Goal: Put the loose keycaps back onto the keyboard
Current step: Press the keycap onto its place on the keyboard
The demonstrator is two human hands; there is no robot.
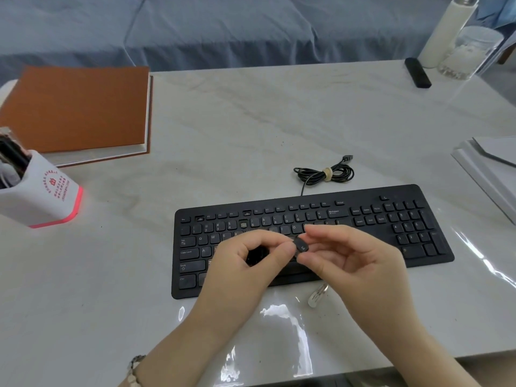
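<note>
A black keyboard (363, 227) lies on the pale marble table, with bare key sockets showing in the number row (243, 225) and the function row. Above its middle rows, a small black keycap (301, 246) is pinched between the fingertips of both hands. My right hand (360, 261) grips the keycap with thumb and forefinger. My left hand (245, 263) is curled, its thumb tip touching the keycap's left side; dark shapes inside its palm look like more keycaps (258, 254). My hands hide the keyboard's central keys.
A metal keycap puller (317, 296) lies just in front of the keyboard. The coiled cable (324, 174) sits behind it. An orange-covered book (78, 110) and a white pen holder (36, 191) stand at left, bottles (446, 32) and a black remote (418, 72) far right, white papers (491, 169) at right.
</note>
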